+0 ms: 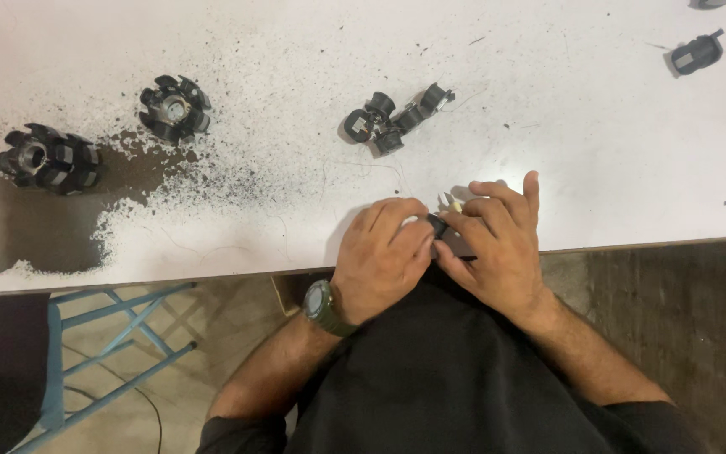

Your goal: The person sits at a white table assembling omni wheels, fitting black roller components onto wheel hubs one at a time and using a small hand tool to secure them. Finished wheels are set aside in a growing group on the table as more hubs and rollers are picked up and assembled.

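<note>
My left hand point(382, 255) and my right hand point(497, 235) meet at the near edge of a white table point(598, 143), both closed around a small black part point(440, 225) held between the fingertips. A pale, pointed tool tip point(449, 201) sticks out just above my right fingers. Most of the part is hidden by my fingers. A dark green watch point(323, 308) sits on my left wrist.
Two black ribbed round pieces point(175, 108) point(48, 157) stand at the left amid dark powder. A cluster of small black parts point(392, 120) lies beyond my hands. Another black part point(697, 54) lies at the far right. A blue metal frame point(102, 353) stands below the table.
</note>
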Tool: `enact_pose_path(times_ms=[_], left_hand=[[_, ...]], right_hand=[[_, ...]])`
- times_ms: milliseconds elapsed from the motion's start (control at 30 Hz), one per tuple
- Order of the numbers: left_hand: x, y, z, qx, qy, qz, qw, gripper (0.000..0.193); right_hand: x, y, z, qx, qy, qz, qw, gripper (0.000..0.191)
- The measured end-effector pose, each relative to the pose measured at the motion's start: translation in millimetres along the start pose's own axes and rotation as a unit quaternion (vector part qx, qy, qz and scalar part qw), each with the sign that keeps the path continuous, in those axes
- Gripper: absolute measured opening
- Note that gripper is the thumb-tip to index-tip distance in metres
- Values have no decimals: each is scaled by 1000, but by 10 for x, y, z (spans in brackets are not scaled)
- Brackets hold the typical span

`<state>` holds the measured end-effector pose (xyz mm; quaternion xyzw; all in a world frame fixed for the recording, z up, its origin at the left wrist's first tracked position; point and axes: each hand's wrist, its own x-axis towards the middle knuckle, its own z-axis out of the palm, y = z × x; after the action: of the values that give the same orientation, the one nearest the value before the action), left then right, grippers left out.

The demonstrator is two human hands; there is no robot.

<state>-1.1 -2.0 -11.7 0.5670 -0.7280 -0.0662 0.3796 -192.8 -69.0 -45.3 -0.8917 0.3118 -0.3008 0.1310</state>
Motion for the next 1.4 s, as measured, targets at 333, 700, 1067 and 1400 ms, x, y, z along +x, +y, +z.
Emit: enact_pose_path(times_ms=[333,700,1067,1400], left_hand=[[-55,-71,-91,-31,-12,-38,999,18],[22,-77,-103,-38,-4,-10,999,17],[47,-10,9,-3,-8,-12,1000,19],[-18,-24,27,-113,-54,-208,970,14]], right_hand=[[-33,27,29,8,7,14,1000,36],[-7,11,12,6,6,9,1000,36],[-26,32,0,15,-9,-4,1000,37],[-31,19,-50,12,-7,21,1000,39]])
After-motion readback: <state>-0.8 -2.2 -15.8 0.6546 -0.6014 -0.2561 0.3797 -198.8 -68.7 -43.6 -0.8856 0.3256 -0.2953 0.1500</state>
